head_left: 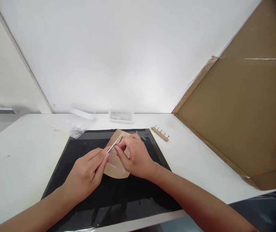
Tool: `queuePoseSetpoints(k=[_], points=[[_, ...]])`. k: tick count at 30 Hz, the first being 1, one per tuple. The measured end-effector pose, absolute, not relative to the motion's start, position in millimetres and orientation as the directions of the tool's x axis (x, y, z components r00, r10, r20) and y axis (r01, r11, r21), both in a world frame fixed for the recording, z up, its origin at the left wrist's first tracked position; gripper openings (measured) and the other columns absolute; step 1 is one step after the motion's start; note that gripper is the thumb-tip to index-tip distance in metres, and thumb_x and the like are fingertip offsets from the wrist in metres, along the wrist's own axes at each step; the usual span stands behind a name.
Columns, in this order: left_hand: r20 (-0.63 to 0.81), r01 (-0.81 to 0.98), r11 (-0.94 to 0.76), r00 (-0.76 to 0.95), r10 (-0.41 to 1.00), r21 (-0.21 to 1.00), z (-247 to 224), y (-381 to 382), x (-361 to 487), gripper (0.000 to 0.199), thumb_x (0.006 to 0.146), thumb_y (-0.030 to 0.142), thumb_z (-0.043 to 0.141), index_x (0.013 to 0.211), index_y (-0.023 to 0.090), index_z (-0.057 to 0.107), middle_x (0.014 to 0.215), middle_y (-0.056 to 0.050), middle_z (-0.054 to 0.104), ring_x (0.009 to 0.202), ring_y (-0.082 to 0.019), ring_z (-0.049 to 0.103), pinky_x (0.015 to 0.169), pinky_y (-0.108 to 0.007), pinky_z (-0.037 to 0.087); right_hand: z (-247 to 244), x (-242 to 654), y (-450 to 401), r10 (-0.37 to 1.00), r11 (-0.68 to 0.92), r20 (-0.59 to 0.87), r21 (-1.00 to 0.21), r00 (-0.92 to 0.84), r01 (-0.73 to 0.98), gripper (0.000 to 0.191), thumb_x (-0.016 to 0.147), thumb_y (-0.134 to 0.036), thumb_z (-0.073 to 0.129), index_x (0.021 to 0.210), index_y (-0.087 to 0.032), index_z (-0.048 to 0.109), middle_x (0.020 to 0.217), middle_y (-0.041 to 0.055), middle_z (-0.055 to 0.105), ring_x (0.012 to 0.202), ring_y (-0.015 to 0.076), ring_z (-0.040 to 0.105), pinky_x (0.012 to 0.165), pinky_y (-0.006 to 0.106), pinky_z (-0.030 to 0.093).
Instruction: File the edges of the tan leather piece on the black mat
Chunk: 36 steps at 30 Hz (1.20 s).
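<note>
A thin, flat white strip (116,141) slants up and to the right from my left hand (86,167), whose thumb and fingers pinch its lower end. Close beside the strip, my right hand (138,156) is closed in a pinch. Whatever sits between its fingertips is too small to make out. Beneath both hands lies a tan sheet (118,173) with a rounded lower edge, partly covered by the fingers. Small clear slivers rest on it. The sheet is on a glossy black mat (79,149).
Right of the mat lies a small wooden strip (159,134) with several upright screws. A clear plastic box (120,117) and clear plastic packaging (76,131) are at the back. A cardboard panel (237,122) borders the white table (200,161) on the right.
</note>
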<state>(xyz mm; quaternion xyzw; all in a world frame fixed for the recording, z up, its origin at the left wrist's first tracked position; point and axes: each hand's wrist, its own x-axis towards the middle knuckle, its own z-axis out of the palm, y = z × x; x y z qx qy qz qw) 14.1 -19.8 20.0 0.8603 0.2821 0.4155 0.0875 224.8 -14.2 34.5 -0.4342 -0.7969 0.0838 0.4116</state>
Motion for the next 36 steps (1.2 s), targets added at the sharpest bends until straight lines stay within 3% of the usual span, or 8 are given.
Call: queuePoseSetpoints(k=[10, 14, 28, 36], points=[[0.674, 0.418, -0.826, 0.486, 0.556, 0.379, 18.6, -19.6, 15.2, 0.028, 0.101, 0.005, 0.053, 0.121, 0.016, 0.068, 0.1, -0.006, 0.069, 0.088, -0.012, 0.065, 0.082, -0.02, 0.051, 34.1, 223.2, -13.1, 0.783, 0.567, 0.587, -0.537, -0.206, 0.625, 0.018, 0.099, -0.025, 0.055, 0.082, -0.022, 0.052, 0.074, -0.0027, 0.066, 0.067, 0.0138, 0.058, 0.083, 0.036, 0.039], [0.67, 0.419, -0.823, 0.487, 0.561, 0.384, 17.8, -20.3, 15.1, 0.033, 0.101, 0.006, 0.053, 0.129, 0.017, 0.065, 0.098, -0.006, 0.068, 0.086, -0.012, 0.064, 0.078, -0.021, 0.051, 34.9, 221.9, -14.6, 0.782, 0.585, 0.575, -0.546, -0.24, 0.6, 0.02, 0.099, -0.026, 0.056, 0.08, -0.023, 0.051, 0.071, -0.0032, 0.064, 0.067, 0.0143, 0.058, 0.083, 0.037, 0.039], [0.661, 0.431, -0.82, 0.495, 0.564, 0.377, 17.8, -23.4, 14.0, 0.033, 0.102, 0.007, 0.052, 0.13, 0.017, 0.065, 0.098, -0.007, 0.068, 0.086, -0.013, 0.065, 0.08, -0.021, 0.052, 35.7, 222.4, -15.1, 0.785, 0.589, 0.565, -0.557, -0.253, 0.585, 0.02, 0.099, -0.026, 0.055, 0.08, -0.023, 0.051, 0.072, -0.0032, 0.065, 0.068, 0.0146, 0.058, 0.083, 0.037, 0.039], [0.687, 0.428, -0.84, 0.5, 0.527, 0.333, 17.0, -23.0, 13.5, 0.037, 0.101, 0.006, 0.053, 0.135, 0.017, 0.062, 0.104, -0.009, 0.07, 0.089, -0.015, 0.067, 0.081, -0.022, 0.055, 33.2, 220.1, -16.9, 0.74, 0.634, 0.603, -0.477, -0.297, 0.608, 0.017, 0.098, -0.025, 0.054, 0.081, -0.023, 0.051, 0.069, -0.0031, 0.064, 0.064, 0.0143, 0.056, 0.081, 0.039, 0.037]])
